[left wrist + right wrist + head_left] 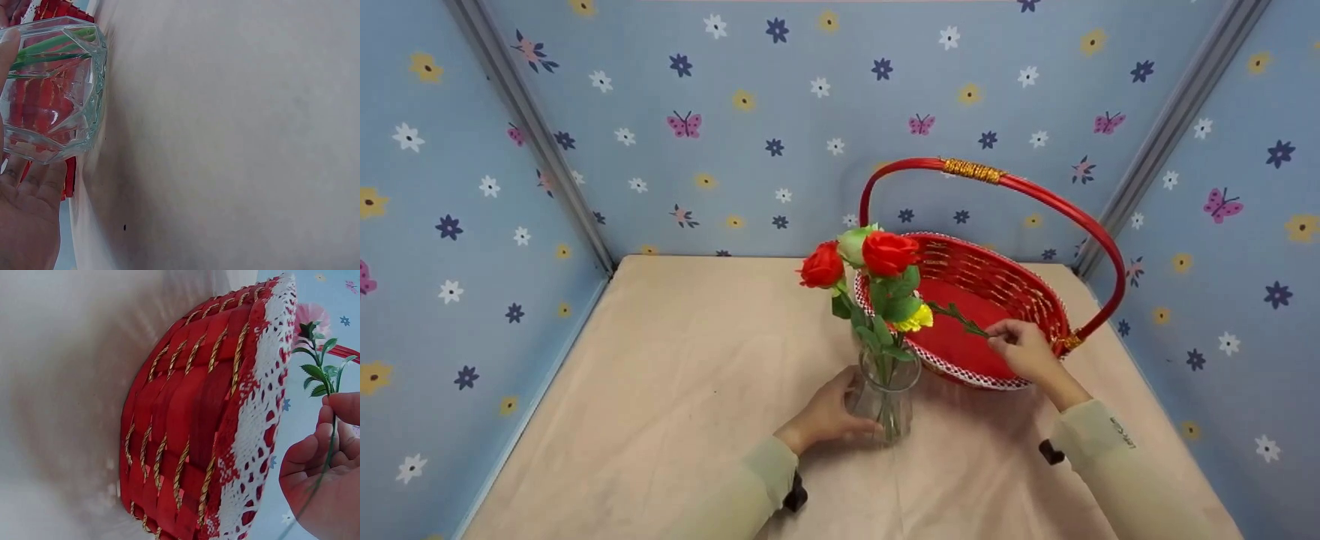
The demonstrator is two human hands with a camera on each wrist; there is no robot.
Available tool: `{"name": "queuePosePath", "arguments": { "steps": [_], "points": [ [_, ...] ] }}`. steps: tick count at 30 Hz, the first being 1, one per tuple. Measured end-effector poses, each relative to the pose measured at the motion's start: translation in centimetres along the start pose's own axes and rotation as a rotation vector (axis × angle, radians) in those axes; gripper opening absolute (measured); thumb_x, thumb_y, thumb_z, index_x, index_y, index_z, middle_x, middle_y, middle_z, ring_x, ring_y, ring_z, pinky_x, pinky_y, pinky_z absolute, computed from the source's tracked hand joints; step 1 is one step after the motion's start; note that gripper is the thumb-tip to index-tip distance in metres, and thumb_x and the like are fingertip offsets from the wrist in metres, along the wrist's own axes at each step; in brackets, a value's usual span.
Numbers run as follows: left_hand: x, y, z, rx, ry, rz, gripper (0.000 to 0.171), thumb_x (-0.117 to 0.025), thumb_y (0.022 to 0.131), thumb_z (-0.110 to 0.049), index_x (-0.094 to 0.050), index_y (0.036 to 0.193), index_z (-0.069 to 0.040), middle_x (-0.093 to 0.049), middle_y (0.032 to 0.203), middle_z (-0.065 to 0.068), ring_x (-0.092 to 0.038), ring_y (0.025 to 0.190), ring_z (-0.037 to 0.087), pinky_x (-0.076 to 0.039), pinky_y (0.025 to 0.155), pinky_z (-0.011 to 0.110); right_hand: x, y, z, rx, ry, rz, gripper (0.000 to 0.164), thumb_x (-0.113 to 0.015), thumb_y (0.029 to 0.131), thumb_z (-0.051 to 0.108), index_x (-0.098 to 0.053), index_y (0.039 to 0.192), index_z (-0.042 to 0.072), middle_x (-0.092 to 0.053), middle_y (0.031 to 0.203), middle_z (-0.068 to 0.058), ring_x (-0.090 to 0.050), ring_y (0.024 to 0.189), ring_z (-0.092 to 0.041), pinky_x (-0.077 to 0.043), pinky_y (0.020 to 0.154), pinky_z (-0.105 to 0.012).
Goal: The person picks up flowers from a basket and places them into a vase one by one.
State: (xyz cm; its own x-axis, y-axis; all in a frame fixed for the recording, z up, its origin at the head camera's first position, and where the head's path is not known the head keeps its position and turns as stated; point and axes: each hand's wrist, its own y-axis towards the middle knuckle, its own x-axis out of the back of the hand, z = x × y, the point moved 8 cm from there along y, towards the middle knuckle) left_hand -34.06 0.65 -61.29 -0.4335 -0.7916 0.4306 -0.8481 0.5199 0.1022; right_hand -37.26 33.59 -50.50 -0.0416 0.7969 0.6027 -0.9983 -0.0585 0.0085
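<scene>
My left hand [829, 409] holds a clear glass vase [896, 397] upright on the table, thumb on the near side and fingers behind. Two red roses [889, 253], a pale greenish bloom [853, 246] and a yellow flower [916, 318] rise from the vase. In the left wrist view, green stems [50, 50] show through its faceted base. My right hand [1024, 349] pinches the thin stem of a pink flower [312, 323] with green leaves [318, 374], above the red basket's [990, 261] near right side. From the head, its bloom is hidden behind the vase flowers.
The red woven basket has a white lace rim [261, 399] and a tall arched handle [1057, 193] wrapped in gold. It stands right behind the vase. Patterned blue walls [780, 90] enclose the cloth-covered table [682, 360] at the back and sides.
</scene>
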Motion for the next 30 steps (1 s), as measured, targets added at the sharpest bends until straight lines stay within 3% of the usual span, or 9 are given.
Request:
{"name": "queuePosePath", "arguments": {
  "steps": [9, 20, 27, 30],
  "points": [
    [-0.1, 0.1, 0.2, -0.005, -0.010, 0.003, 0.103, -0.098, 0.079, -0.040, -0.043, 0.161, -0.010, -0.055, 0.161, 0.009, -0.052, 0.151, 0.027, -0.046, 0.126, 0.049, -0.1, -0.2, 0.1, -0.017, 0.036, -0.037, 0.016, -0.063, 0.109, 0.011, -0.071, 0.115, -0.001, -0.067, 0.102, -0.008, -0.056, 0.093, -0.019, -0.050, 0.078, -0.021],
    [-0.1, 0.1, 0.3, 0.011, -0.020, 0.000, 0.102, -0.099, 0.079, -0.040, -0.044, 0.159, -0.009, -0.054, 0.161, 0.011, -0.051, 0.152, 0.029, -0.045, 0.126, 0.049, 0.9, -0.5, 1.0, 0.000, 0.089, -0.148, 0.022, -0.056, 0.107, 0.007, -0.073, 0.111, -0.006, -0.071, 0.101, -0.006, -0.058, 0.091, -0.012, -0.049, 0.081, -0.021],
    [-0.1, 0.1, 0.3, 0.018, -0.029, 0.000, 0.100, -0.099, 0.080, -0.039, -0.044, 0.159, -0.010, -0.054, 0.162, 0.010, -0.051, 0.153, 0.029, -0.044, 0.127, 0.050, 1.1, -0.6, 2.1, 0.018, 0.164, -0.188, 0.019, -0.059, 0.105, 0.003, -0.073, 0.112, -0.008, -0.068, 0.093, 0.005, -0.058, 0.087, -0.007, -0.050, 0.079, -0.019],
    [-0.1, 0.1, 0.4, 0.022, -0.022, -0.001, 0.101, -0.099, 0.080, -0.039, -0.044, 0.159, -0.010, -0.054, 0.162, 0.010, -0.051, 0.153, 0.029, -0.044, 0.127, 0.050, 1.0, -0.8, 2.6, 0.028, 0.178, -0.191, 0.017, -0.062, 0.105, 0.002, -0.073, 0.113, -0.008, -0.068, 0.094, 0.002, -0.058, 0.087, -0.008, -0.050, 0.078, -0.018]
  ]
}}
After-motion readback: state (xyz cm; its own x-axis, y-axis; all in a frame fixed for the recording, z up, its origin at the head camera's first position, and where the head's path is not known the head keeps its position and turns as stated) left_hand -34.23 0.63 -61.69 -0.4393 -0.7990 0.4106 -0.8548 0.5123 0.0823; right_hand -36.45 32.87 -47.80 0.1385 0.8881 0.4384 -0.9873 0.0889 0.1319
